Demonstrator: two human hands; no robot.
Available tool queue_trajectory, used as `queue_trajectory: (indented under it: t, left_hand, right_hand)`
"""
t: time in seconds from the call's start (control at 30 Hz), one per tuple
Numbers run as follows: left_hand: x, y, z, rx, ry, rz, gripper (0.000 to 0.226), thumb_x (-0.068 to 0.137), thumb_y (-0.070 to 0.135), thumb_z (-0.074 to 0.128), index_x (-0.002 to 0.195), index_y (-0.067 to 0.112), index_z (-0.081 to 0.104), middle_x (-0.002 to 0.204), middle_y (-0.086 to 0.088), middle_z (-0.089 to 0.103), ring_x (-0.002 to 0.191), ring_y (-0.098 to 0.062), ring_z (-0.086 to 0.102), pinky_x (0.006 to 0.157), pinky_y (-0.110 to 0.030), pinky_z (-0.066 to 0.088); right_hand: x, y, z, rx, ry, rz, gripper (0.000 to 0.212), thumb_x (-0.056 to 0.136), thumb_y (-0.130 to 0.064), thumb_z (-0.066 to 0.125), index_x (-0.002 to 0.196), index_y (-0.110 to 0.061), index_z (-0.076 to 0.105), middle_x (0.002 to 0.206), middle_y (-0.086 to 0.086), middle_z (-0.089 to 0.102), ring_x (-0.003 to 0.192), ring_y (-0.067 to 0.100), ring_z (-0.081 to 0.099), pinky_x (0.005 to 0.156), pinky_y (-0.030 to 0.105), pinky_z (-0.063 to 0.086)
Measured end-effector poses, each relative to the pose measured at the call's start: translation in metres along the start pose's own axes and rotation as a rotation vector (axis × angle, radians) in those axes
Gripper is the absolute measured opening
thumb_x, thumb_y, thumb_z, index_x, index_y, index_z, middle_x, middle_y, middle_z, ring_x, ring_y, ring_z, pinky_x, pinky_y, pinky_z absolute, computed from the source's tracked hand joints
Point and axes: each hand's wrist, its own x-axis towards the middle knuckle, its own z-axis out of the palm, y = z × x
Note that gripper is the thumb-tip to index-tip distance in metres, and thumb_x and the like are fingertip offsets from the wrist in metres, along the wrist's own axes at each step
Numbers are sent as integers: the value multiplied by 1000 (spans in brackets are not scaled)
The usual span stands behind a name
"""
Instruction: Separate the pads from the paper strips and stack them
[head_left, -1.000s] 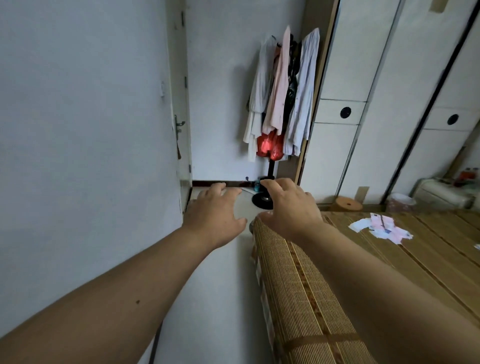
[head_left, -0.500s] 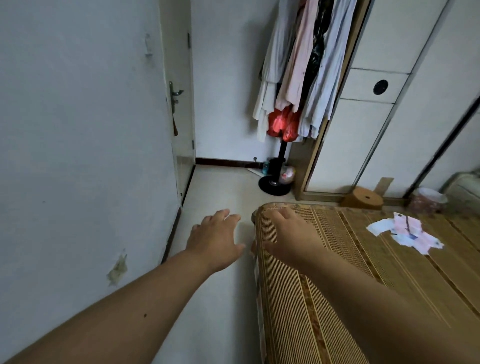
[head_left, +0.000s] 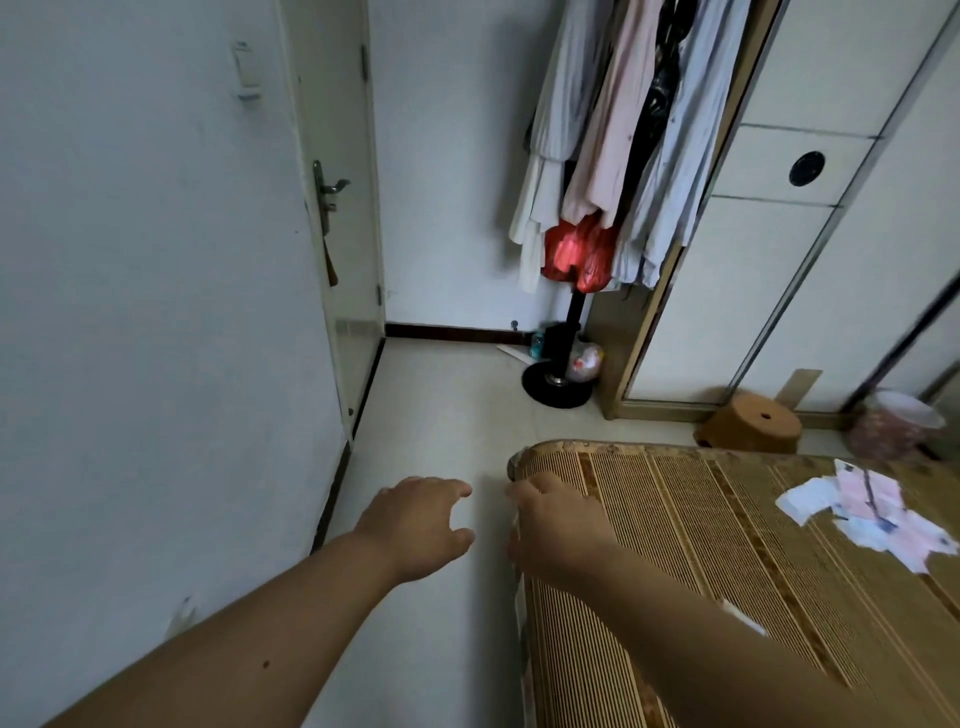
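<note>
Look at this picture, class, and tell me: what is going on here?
A person stands beside a bed covered with a bamboo mat, both arms stretched forward. The right hand rests at the mat's near corner; the left hand hovers open over the floor beside the bed. Neither holds anything. The pile of pads and paper strips lies untouched farther along the mat to the right, so the sorting has not begun.

No legible text or labels.
</note>
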Motion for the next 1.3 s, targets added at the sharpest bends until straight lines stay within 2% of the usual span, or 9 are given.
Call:
queue_trajectory:
  t: [0.27, 0.4, 0.53, 0.73, 1.0, 1.3]
  left_hand:
    - [141, -83, -46, 62, -130, 64, 63, 85, 48, 55, 142, 27, 37, 151, 1, 36, 133, -18, 35, 109, -37, 31]
    - [209, -106, -64, 43, -156, 77, 60, 86, 46, 56, 140, 28, 40, 148, 1, 38, 132, -17, 37, 108, -36, 33]
    - [274, -117, -65, 35, -183, 95, 59, 83, 47, 57, 137, 29, 44, 145, 2, 42, 130, -16, 40, 107, -35, 35]
    - [402, -121, -72, 58, -250, 115, 55, 83, 49, 55, 135, 32, 46, 139, 3, 48, 120, -16, 49, 101, -35, 40]
    - [571, -99, -104, 52, -241, 143, 50, 85, 46, 56, 132, 30, 50, 134, 3, 53, 114, -16, 53, 95, -31, 43]
    - [742, -78, -124, 54, -267, 322, 51, 84, 49, 56, 132, 33, 50, 132, 4, 53, 109, -13, 53, 87, -26, 42]
  right_hand:
    - [155, 3, -13, 0, -36, 67, 60, 80, -42, 61, 135, -28, 41, 142, 2, 43, 126, 25, 43, 100, 46, 39]
    - [218, 13, -18, 42, -46, 118, 57, 80, -45, 59, 133, -27, 44, 135, 2, 49, 118, 24, 51, 100, 49, 40]
    - [277, 35, -17, 80, -87, 162, 53, 81, -45, 59, 129, -27, 49, 129, 2, 53, 113, 23, 54, 97, 47, 44]
    - [381, 94, -15, 119, -134, 203, 51, 83, -45, 57, 131, -28, 47, 130, 1, 53, 112, 23, 54, 98, 42, 40]
    - [524, 178, -46, 129, -156, 270, 46, 84, -47, 59, 126, -29, 50, 119, 0, 60, 102, 20, 58, 90, 36, 45]
    - [654, 252, -60, 144, -115, 358, 45, 81, -46, 63, 122, -31, 52, 122, -1, 57, 102, 18, 57, 88, 35, 48]
